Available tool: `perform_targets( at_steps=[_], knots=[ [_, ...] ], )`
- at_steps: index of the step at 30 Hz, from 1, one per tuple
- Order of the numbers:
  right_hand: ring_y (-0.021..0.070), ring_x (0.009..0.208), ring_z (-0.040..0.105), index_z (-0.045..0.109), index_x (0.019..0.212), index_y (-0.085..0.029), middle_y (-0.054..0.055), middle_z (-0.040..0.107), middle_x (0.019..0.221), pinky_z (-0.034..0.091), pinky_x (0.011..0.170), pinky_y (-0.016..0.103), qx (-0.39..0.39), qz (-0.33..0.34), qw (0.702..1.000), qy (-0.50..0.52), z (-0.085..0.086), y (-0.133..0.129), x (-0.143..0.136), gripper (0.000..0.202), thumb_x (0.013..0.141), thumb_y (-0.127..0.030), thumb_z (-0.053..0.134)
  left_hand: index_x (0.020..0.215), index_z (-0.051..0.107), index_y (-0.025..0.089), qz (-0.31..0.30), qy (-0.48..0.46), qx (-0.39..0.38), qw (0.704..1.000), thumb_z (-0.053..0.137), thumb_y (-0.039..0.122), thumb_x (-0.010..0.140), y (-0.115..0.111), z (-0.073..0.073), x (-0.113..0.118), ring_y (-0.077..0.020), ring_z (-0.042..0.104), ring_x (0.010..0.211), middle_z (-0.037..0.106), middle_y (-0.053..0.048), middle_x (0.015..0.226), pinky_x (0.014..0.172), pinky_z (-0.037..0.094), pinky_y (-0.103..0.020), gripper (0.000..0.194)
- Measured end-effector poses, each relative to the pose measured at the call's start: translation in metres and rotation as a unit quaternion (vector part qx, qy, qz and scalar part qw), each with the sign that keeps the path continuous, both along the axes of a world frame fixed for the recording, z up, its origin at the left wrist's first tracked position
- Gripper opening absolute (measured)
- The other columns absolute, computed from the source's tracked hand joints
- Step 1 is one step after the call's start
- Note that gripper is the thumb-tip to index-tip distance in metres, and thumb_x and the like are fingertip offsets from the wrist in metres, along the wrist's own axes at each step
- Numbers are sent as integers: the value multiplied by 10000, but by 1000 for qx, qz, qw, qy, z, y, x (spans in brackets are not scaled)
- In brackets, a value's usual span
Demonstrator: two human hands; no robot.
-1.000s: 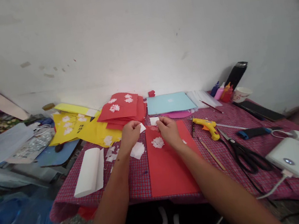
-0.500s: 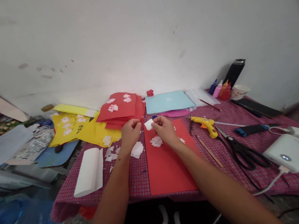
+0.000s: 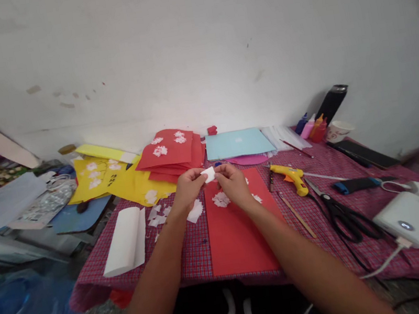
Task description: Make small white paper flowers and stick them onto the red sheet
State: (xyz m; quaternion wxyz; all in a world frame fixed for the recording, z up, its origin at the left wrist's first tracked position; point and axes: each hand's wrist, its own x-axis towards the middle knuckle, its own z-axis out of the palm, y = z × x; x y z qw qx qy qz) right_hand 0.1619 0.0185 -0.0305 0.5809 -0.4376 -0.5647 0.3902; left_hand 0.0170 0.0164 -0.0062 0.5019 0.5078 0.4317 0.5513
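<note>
Wall (image 3: pixel 192 48): pale and scuffed, rising behind the worktop (image 3: pixel 193 257), which wears a checked reddish cloth.
Forearms: stretched forward from the near edge, wide apart at the elbows, slanting inward until the hands nearly meet.
Left hand (image 3: pixel 190 185): palm turned inward, thumb and forefinger pinching the left side of the white paper piece (image 3: pixel 208 174), other fingers curled.
Right hand (image 3: pixel 234 182): knuckles up, wrist slightly bent, thumb and fingertips closed on the right edge of the same piece.
White paper piece: raised between the two hands, near the far end of the red sheet (image 3: pixel 242 242).
Red sheet: lengthwise under the right forearm, bearing a white blossom (image 3: pixel 220 200) and others partly hidden by the right hand.
Beside the left forearm: white tissue (image 3: pixel 195 212), torn scraps (image 3: pixel 157 218) and a folded white sheet (image 3: pixel 124 239).
Beyond the hands: red cards (image 3: pixel 171 155) with blossoms, and a light blue sheet (image 3: pixel 237 143).
Right of the red sheet: wooden stick (image 3: pixel 297 216), yellow glue gun (image 3: pixel 296 180), black scissors (image 3: pixel 328 202) with blades apart.
</note>
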Motion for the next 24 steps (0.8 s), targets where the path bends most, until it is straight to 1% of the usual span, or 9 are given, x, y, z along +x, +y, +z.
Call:
perform_targets(
  at_steps=[3, 6, 10, 13, 16, 18, 21, 24],
  knots=[
    [136, 483, 541, 594, 953, -210, -14, 623, 702, 447, 471, 267, 12, 9, 1000, 1, -1, -1, -1, 184, 786, -274, 554, 908, 691, 149, 17, -5, 5, 1000, 738, 276, 697, 0, 0, 0, -99, 554, 599, 677, -40, 803, 549, 433, -219, 251],
    [141, 508, 541, 603, 1002, -211, -23, 591, 676, 465, 503, 275, 25, 23, 999, -7, 1, -3, -2, 238, 776, -265, 553, 946, 684, 160, 21, -7, 15, 1000, 738, 296, 703, 1, -3, -1, -100, 556, 589, 674, -34, 797, 552, 440, -224, 284],
    [148, 600, 565, 635, 998, -196, 10, 629, 775, 490, 563, 283, 29, 39, 999, -20, 1, -5, -3, 270, 740, -236, 566, 932, 685, 163, 19, -6, 19, 1000, 726, 297, 714, 3, -5, -2, -100, 561, 598, 676, -32, 809, 555, 444, -221, 259],
    [146, 614, 562, 646, 982, -187, 13, 633, 794, 490, 576, 285, 30, 27, 999, -26, 0, -4, -3, 263, 731, -232, 579, 940, 693, 153, 12, -10, 11, 1000, 719, 309, 727, 2, -4, -2, -98, 557, 594, 673, -33, 797, 554, 442, -218, 265],
    [147, 599, 552, 647, 951, -186, -4, 606, 730, 487, 572, 285, 18, 6, 999, -33, 0, -2, -2, 236, 732, -241, 577, 983, 700, 145, -5, -27, 6, 1000, 706, 363, 753, 0, -2, -1, -103, 560, 602, 666, -34, 762, 561, 442, -219, 316],
    [147, 587, 547, 642, 925, -187, -13, 594, 699, 485, 566, 286, 10, 3, 1000, -26, 2, -2, -2, 217, 724, -243, 584, 1015, 697, 146, -24, -46, -3, 999, 713, 375, 753, -1, 0, -1, -107, 578, 626, 681, -43, 800, 592, 457, -229, 348],
    [140, 558, 540, 635, 904, -184, -15, 597, 682, 470, 538, 279, -12, 17, 1000, 9, 5, -4, -2, 208, 707, -246, 609, 1063, 689, 158, -51, -70, -2, 996, 763, 288, 697, -2, 0, -1, -115, 615, 704, 706, -62, 917, 662, 470, -240, 395],
    [127, 515, 518, 634, 889, -183, -21, 598, 656, 438, 493, 263, -33, 30, 998, 40, 8, -5, -1, 208, 692, -249, 629, 1089, 682, 165, -74, -82, 16, 994, 772, 184, 652, -1, -2, -1, -144, 645, 845, 714, -77, 1006, 761, 477, -256, 446]
  ],
)
